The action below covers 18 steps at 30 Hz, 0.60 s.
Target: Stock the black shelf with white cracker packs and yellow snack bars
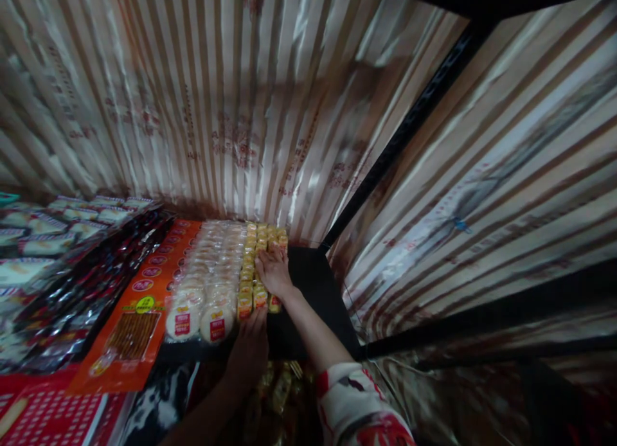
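Note:
My right hand [273,270] reaches forward and lies flat, fingers stretched out, on top of rows of small yellow snack packets [254,253] on a dark shelf [313,285]. My left hand [249,351] is lower and nearer, at the front edge of the same rows, its fingertips touching the front yellow packets [245,303]. The left fingers are in shadow and only partly visible. Beside the yellow packets on the left lie rows of round white wrapped cakes [207,285] with red labels.
Orange flat packs [139,311] lie left of the cakes. Dark red and black bags [96,285] and white-labelled packs [48,240] fill the far left. A black shelf upright [400,137] runs up diagonally on the right. Striped shiny panels [216,99] line the back and right side.

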Motion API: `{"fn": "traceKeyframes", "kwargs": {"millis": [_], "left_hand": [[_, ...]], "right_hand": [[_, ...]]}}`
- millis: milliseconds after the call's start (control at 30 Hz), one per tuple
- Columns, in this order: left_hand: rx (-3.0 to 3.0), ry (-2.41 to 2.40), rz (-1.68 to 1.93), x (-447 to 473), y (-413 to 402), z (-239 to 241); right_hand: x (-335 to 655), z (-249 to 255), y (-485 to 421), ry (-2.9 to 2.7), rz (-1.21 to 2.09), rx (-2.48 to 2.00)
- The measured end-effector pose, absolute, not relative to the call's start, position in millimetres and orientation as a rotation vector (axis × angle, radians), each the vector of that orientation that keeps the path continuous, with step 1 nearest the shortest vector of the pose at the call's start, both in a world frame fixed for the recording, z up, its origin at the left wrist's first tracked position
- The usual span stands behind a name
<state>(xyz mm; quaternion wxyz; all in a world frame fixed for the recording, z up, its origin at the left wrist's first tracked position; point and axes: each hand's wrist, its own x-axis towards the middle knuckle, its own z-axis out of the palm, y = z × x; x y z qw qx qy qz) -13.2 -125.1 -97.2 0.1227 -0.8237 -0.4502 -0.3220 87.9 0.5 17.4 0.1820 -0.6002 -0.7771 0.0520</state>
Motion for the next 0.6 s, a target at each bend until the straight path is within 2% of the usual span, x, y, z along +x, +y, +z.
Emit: {"fn": "traceKeyframes", "kwargs": {"millis": [233,367,500,600], "left_hand": [[-2.383,-1.39,-0.784,-10,-128,-99],[-2.359,-1.435,-0.743,-8,-127,-103],[-2.36,-1.413,-0.72,-7,-126,-103],[-2.389,-1.416,-0.712,-9,-127,-98]], "right_hand": [[92,25,35,-2.187,0.105,-1.786],[87,17,63,-2.245,0.191,-1.857],[91,17,70,-2.195,0.235,-1.751],[102,23,59,-1.949,0.275,-1.612]]}}
